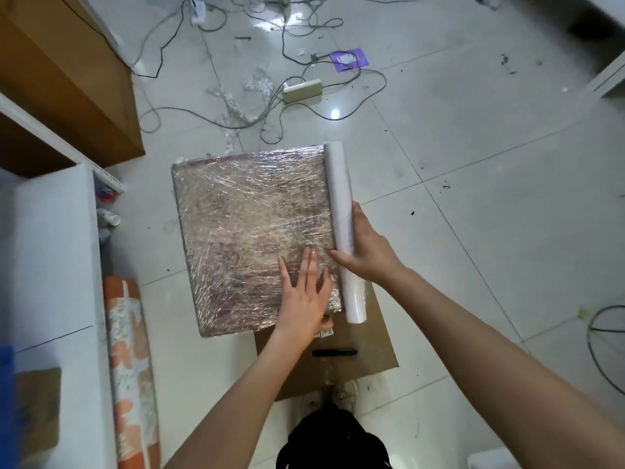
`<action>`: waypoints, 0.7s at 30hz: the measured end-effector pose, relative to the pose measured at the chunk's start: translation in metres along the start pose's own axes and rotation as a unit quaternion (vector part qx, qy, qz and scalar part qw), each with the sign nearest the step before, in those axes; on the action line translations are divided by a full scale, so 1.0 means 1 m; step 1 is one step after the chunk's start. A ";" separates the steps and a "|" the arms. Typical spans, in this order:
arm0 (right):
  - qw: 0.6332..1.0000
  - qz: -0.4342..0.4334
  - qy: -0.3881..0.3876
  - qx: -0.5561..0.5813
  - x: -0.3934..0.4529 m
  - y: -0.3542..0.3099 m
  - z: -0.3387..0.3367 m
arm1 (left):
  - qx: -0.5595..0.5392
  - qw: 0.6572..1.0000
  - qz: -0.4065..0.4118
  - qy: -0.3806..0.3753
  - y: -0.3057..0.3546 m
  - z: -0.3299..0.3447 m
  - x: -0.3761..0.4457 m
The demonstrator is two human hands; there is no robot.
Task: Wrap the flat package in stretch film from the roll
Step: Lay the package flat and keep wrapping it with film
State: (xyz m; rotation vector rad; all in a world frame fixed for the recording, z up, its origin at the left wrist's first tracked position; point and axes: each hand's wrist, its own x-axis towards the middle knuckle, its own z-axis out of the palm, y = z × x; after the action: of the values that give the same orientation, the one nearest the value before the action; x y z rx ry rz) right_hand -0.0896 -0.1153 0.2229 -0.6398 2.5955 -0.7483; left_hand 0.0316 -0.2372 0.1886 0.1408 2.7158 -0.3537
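Flat package point(253, 228) on tiled floor point(473, 164), top face already film-covered. Roll point(341, 214) along its 3 o'clock edge, long axis 12-to-6. Right hand point(367, 252) grasps roll near lower end; left hand point(304, 296), fingers straight, presses film at 5 o'clock corner. Open floor toward 3 o'clock; cardboard sheet point(365, 353) at 6.

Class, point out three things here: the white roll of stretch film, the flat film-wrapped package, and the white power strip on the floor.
White roll of stretch film point(339, 211): head view, mid-length of roll.
Flat film-wrapped package point(250, 225): head view, top face.
White power strip point(302, 90): head view, casing middle.
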 end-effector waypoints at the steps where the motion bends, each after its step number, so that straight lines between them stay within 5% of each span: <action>1: 1.000 0.001 0.002 0.019 0.000 0.002 -0.001 | -0.013 1.000 -0.002 0.008 0.003 0.000 0.000; 5: 0.959 0.103 0.004 0.266 -0.003 0.009 0.002 | -0.073 0.996 0.003 0.041 0.001 0.002 0.001; 10: 0.911 0.151 0.007 0.383 -0.004 0.010 -0.002 | -0.083 0.996 0.009 0.027 0.000 -0.001 0.002; 17: 0.967 0.174 -0.038 0.180 0.004 0.004 -0.008 | -0.109 0.994 0.012 0.012 0.005 -0.015 -0.003; 21: 0.977 0.175 0.005 0.121 -0.001 -0.006 0.003 | -0.141 0.990 -0.005 0.015 0.003 -0.022 -0.002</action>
State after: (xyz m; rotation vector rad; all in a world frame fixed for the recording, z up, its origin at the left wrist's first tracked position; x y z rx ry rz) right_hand -0.0852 -0.1209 0.2242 -0.1025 2.4725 -0.9254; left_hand 0.0261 -0.2282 0.2082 0.0537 2.7619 0.0313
